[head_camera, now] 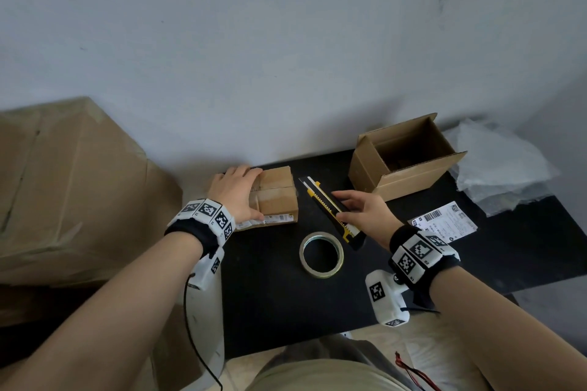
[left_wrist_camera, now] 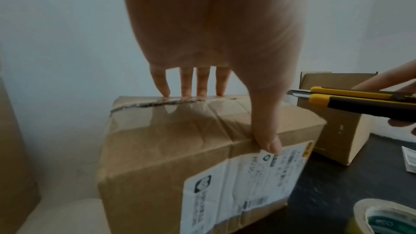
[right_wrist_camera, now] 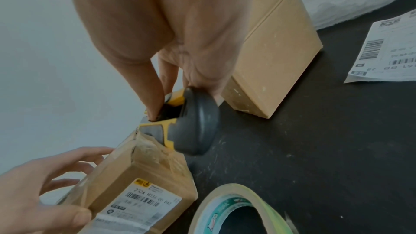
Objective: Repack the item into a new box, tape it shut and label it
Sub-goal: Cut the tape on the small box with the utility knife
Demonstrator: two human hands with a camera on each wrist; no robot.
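Observation:
A taped brown box [head_camera: 279, 197] with an old shipping label on its near side sits at the back left of the black table [head_camera: 270, 295]. My left hand [head_camera: 238, 194] lies over its top. The straight fingers [left_wrist_camera: 186, 84] touch the far edge and the thumb presses the near edge. My right hand [head_camera: 362, 213] grips a yellow and black utility knife [head_camera: 320, 197] just right of that box, clear of it, its blade tip out. The new box [head_camera: 413, 178] stands open at the back right. The tape roll [head_camera: 321, 273] lies flat in front, and a loose label [head_camera: 444, 222] lies to the right.
A large cardboard carton [head_camera: 63, 187] stands left of the table. White crumpled wrapping [head_camera: 498, 165] lies at the table's far right corner. A grey wall runs close behind the table. A red cord [head_camera: 413, 371] hangs by my right side.

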